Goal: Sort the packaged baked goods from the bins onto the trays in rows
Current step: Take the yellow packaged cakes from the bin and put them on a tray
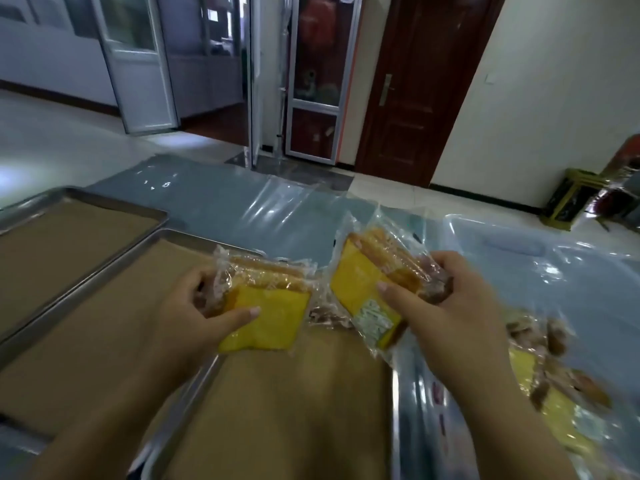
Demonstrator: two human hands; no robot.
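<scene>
A tiled room with a dark wooden door [415, 84] and glazed doors lies beyond a blue-grey sheet [214, 199] covered with clear film. Three paper-lined trays sit on it: a far tray [69, 230] at left, a middle tray [79, 306], and a near tray [298, 410] in the centre, all bare as far as shown.

The left hand [187, 317] pinches a left package [273, 317] of yellow cake, thumb on top and fingers [207, 299] curled behind its edge, above the gap between the middle and near trays. The right hand [450, 317] grips a right package [360, 282], tilted, over the near tray's far right corner. More packaged goods [554, 386] lie in the clear bin [512, 247] at right, blurred.

This looks like the carry from bin to tray, with the first row not begun. Next, each package should be laid flat, side by side and square to a tray edge, then released.
</scene>
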